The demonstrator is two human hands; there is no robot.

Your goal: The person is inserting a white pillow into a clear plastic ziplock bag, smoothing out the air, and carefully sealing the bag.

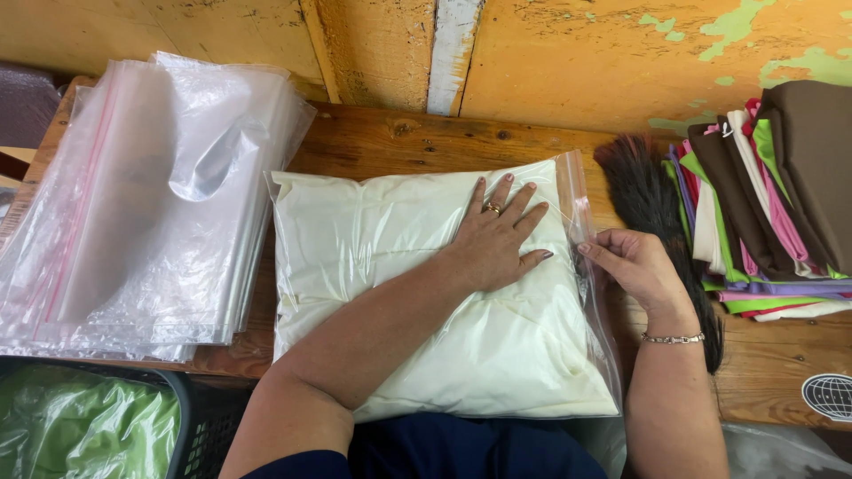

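Left hand (497, 238) flat, fingers spread, on our cream bag (426, 293), pressing air out | right hand (632, 266) beside it pinching zip strip (579, 217) shut

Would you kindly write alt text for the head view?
A left hand presses flat on a clear bag of cream fabric while the right hand pinches its zip edge. Empty clear bags lie left, folded coloured cloths right, on a wooden table.

One filled bag (426, 293), one bag stack (151, 204), one cloth pile (772, 204), two hands.
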